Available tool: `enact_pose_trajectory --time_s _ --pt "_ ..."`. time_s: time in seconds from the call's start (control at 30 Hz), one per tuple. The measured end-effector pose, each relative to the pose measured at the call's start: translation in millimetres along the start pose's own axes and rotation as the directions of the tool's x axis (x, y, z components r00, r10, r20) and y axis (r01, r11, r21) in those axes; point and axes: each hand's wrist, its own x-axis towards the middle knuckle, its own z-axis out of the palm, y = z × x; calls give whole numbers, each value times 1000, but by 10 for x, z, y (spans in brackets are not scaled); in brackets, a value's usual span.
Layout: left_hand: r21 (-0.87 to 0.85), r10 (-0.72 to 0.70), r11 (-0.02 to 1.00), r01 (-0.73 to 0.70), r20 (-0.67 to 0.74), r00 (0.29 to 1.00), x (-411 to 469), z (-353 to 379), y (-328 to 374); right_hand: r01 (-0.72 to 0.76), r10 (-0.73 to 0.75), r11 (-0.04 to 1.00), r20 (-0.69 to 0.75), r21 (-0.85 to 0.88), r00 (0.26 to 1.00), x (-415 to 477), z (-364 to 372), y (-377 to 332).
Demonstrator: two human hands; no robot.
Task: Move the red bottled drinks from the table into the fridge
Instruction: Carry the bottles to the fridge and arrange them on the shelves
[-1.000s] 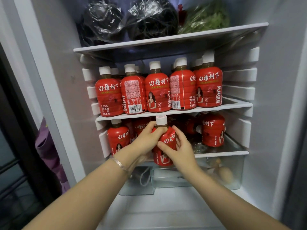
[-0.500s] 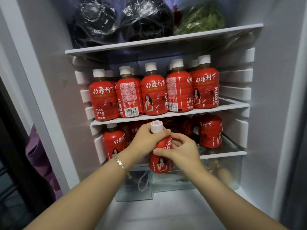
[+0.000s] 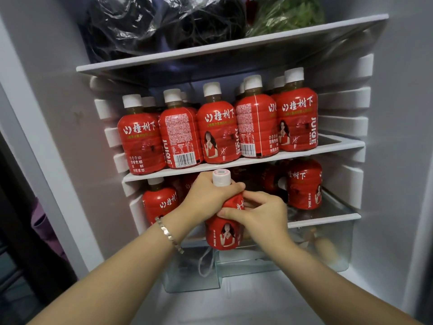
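While both hands are clamping one red juice bottle (image 3: 223, 233) at the open fridge (image 3: 398, 160), the left hand (image 3: 208, 195) is wrapping its fingers round the bottle's shoulder just under the white cap (image 3: 221, 177). The right hand (image 3: 260, 212) is pinching the body a little lower, thumb lying across the front label and fingers curling round the far side. The bottle is hanging upright in this double hold, in front of the edge of the lower glass shelf (image 3: 328, 218), its base dropping below that edge; whether it is touching the shelf cannot be told. Directly above the grip, a front row of five matching bottles (image 3: 218, 132) is standing upright on the middle shelf (image 3: 339, 145), with more white caps showing behind them. Just left of the grip, another upright bottle (image 3: 159, 202) is sitting on the lower shelf, and to the right of the grip one more bottle (image 3: 303, 184) is standing there, with further red shapes sitting dimly in the shadow behind the hands. Beneath the grip, a clear drawer (image 3: 328, 249) is showing pale contents too blurred to name. High above the grip, black plastic bags (image 3: 164, 24) and a bag of leafy greens (image 3: 288, 12) are resting on the top shelf (image 3: 234, 44). A silver bracelet (image 3: 169, 235) is circling the left wrist.
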Motion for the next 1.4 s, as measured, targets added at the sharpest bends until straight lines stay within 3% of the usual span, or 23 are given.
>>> enact_pose_trajectory --time_s 0.13,0.3,0.43,0.5,0.57,0.63,0.7,0.77,0.83,0.9,0.97,1.07,1.13,1.23,1.4 --pt "26 -13 1000 15 -72 997 -30 -14 -27 0 -2 999 53 45 999 13 8 -12" --pt "49 -67 995 82 -250 966 -52 -7 -24 -31 11 997 258 72 966 134 -23 -93" --pt "-27 -127 992 125 -104 986 -79 -62 -37 101 -24 976 365 -193 931 -26 44 -37" --pt "-11 -163 987 163 -64 984 -122 -150 -85 137 -55 944 266 -299 962 -45 119 -29" --pt "114 -59 991 72 -118 991 -190 -233 -157 117 -72 949 160 -292 985 -11 148 -20" --pt "290 109 956 -52 -183 977 -280 -321 -200 114 -77 954 141 -278 987 11 179 -16" --pt "483 250 869 -107 -243 937 -366 -393 -224 115 -83 961 135 -250 987 34 217 0" --pt "687 382 719 -101 -270 884 -408 -455 -271 107 -76 970 149 -216 986 65 262 -17" --pt "797 407 600 -67 -231 884 -434 -464 -339 64 -39 992 218 -106 975 129 310 -23" --pt "827 317 562 4 -220 923 -474 -461 -402 -17 17 1000 311 -4 950 189 371 -17" --pt "832 262 552 54 -235 936 -489 -500 -478 -64 63 998 357 -9 932 260 454 -1" --pt "856 285 517 5 -177 942 -486 -523 -540 -192 176 981 274 29 945 349 624 -8" --pt "832 314 554 -18 -189 930 -483 -547 -589 -219 217 976 93 9 972 415 801 -15" --pt "773 352 633 -38 -244 903 -480 -563 -660 -161 161 987 -74 0 984 431 978 22" --pt "753 371 657 -50 -265 890 -453 -612 -737 -92 97 995 -147 44 984 412 1015 138"
